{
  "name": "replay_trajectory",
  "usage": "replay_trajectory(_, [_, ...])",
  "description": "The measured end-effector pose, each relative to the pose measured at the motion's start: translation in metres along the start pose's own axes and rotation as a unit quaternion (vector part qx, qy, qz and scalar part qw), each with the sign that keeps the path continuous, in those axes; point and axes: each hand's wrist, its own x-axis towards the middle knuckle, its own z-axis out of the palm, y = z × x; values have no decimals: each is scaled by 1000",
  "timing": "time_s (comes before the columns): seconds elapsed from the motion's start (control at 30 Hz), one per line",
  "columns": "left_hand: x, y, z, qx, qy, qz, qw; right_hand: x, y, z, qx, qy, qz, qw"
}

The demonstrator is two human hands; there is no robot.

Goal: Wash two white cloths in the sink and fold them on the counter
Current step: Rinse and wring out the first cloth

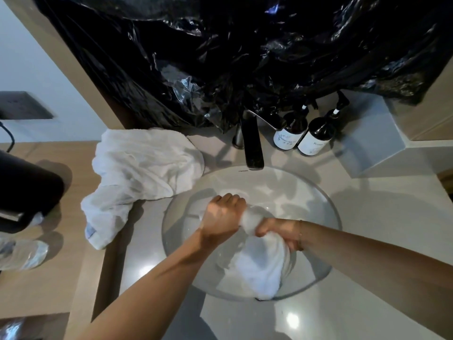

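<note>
Cloth is clenched in both your left hand and right hand fingers, so twist opposite ways over the sink, letting the loose tail below them drain.

The pale surface carries a round sink at centre. A crumpled white cloth lies at ten o'clock, two dark pump bottles at one o'clock beside the faucet.
</note>
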Motion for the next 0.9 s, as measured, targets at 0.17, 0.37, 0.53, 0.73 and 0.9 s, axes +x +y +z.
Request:
replay_trajectory(0.17, [-11, 3, -16, -56, -5, -70, 996, -7, -15, -1, -151, 38, -62, 986])
replay_trajectory(0.37, [-34, -18, -83, -340, -412, -90, 840, -45, -22, 6, -585, 131, -192, 777])
replay_trajectory(0.53, [-15, -52, -85, -489, -528, -108, 686, -63, -23, -7, -723, 159, -305, 599])
replay_trajectory(0.73, [12, -19, -59, -459, -601, -44, 653, -78, -33, -16, -746, 230, -437, 446])
replay_trajectory(0.9, [-7, 3, -63, -615, -476, -100, 620, -72, -35, -30, -729, 290, -451, 426])
